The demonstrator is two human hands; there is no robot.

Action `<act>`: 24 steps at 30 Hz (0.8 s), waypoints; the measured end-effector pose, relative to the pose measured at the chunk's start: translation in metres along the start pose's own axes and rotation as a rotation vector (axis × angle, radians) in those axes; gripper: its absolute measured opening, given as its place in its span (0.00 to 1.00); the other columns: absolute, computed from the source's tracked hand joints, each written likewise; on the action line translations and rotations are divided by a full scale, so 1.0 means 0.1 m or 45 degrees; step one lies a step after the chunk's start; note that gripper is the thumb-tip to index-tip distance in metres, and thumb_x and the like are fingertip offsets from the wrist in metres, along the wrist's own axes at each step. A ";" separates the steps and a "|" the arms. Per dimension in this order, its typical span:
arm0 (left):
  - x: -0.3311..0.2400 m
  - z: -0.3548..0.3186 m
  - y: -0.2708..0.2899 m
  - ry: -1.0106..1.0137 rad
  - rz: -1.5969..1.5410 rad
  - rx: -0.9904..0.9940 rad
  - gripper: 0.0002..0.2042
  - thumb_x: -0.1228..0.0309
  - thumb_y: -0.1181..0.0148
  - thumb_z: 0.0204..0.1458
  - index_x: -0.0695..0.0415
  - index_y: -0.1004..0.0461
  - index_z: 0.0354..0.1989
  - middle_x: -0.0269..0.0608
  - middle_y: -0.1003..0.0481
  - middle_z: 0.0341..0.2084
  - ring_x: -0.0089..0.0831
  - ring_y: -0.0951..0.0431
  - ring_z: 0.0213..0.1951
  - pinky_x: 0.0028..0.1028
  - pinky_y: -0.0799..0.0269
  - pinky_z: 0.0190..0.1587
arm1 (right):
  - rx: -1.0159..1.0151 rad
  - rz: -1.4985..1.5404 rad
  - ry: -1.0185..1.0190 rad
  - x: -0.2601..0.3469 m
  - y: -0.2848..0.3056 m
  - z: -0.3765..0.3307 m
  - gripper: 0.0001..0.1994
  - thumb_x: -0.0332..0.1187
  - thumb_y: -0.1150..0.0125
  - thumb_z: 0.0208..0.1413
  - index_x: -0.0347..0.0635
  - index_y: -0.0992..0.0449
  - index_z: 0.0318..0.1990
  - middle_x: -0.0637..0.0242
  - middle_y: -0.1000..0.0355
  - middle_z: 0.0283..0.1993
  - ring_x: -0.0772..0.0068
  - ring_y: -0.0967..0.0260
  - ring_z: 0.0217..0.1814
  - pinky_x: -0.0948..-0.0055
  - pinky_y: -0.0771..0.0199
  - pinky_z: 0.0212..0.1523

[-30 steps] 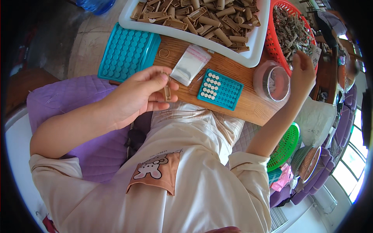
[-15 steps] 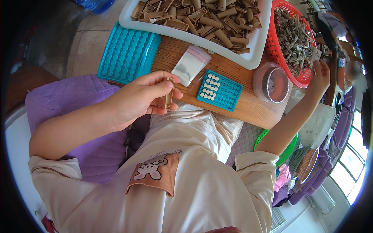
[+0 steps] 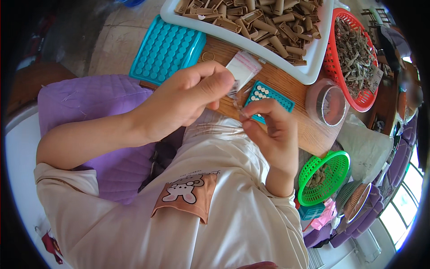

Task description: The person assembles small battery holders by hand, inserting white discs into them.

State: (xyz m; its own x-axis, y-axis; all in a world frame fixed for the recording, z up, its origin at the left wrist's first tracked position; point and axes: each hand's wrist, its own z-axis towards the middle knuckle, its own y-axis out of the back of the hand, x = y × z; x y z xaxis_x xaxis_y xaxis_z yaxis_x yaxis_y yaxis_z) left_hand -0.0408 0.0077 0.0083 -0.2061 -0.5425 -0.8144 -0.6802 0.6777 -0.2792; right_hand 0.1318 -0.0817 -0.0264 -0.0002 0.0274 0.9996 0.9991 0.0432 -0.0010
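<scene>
In front of my lap, my left hand [image 3: 192,92] is closed, thumb against the bent fingers. At its fingertips shows a small clear plastic strip [image 3: 235,99], thin and greyish, running down toward the other hand. My right hand [image 3: 277,134] pinches the strip's lower end between thumb and forefinger. The brown half-shell held a moment before is out of sight; whether the left palm hides it I cannot tell. Partly behind the right fingers lies a small teal tray [image 3: 282,102] with white round pieces [image 3: 261,91] in some of its slots.
A white bin [image 3: 219,28] of brown shells [image 3: 271,28] stands on the wooden table [image 3: 309,134]. A red basket [image 3: 330,56] holds greyish strips. Nearby are a clear round tub [image 3: 329,105], a green basket [image 3: 345,168], a larger teal tray [image 3: 165,54] and clear bags [image 3: 244,67].
My right hand has come from the red basket to my left hand, bringing a clear plastic strip. The brown half-shell has gone from view. The whole view has shifted slightly.
</scene>
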 end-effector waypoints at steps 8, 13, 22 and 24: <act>0.04 0.00 -0.02 -0.245 0.229 -0.057 0.08 0.69 0.46 0.48 0.60 0.32 0.34 0.26 0.35 0.21 0.10 0.44 0.20 0.13 0.48 0.21 | 0.013 -0.378 0.111 0.04 -0.02 0.01 0.08 0.19 0.43 0.38 0.34 0.31 0.29 0.61 0.31 0.28 0.66 0.33 0.30 0.74 0.34 0.30; 0.08 -0.06 -0.04 -0.473 0.595 -0.099 0.07 0.74 0.46 0.47 0.61 0.32 0.34 0.33 0.30 0.28 0.15 0.34 0.27 0.17 0.36 0.29 | -0.102 -0.158 0.106 0.05 -0.08 0.00 0.14 0.26 0.38 0.38 0.34 0.33 0.35 0.59 0.30 0.34 0.68 0.30 0.36 0.77 0.33 0.33; 0.02 -0.09 -0.03 -0.886 0.962 -0.073 0.09 0.78 0.42 0.42 0.57 0.32 0.33 0.38 0.30 0.34 0.24 0.29 0.33 0.22 0.32 0.32 | -0.470 -0.297 0.458 -0.04 -0.29 0.03 0.12 0.18 0.40 0.36 0.35 0.32 0.32 0.62 0.30 0.27 0.68 0.30 0.29 0.79 0.31 0.29; -0.01 -0.12 -0.04 -0.647 0.877 -0.043 0.10 0.77 0.41 0.41 0.57 0.32 0.33 0.38 0.30 0.33 0.25 0.29 0.33 0.22 0.32 0.32 | -0.516 -0.404 0.561 -0.08 -0.32 0.04 0.13 0.17 0.40 0.34 0.34 0.31 0.31 0.63 0.30 0.26 0.68 0.31 0.27 0.79 0.32 0.27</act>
State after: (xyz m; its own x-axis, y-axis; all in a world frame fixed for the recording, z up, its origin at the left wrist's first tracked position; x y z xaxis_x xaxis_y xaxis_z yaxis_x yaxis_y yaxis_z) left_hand -0.0464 0.0000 0.0162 -0.2466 0.2788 -0.9281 -0.5413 0.7548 0.3705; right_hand 0.0993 -0.0792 -0.0342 -0.3647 -0.3379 0.8677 0.8906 -0.3985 0.2191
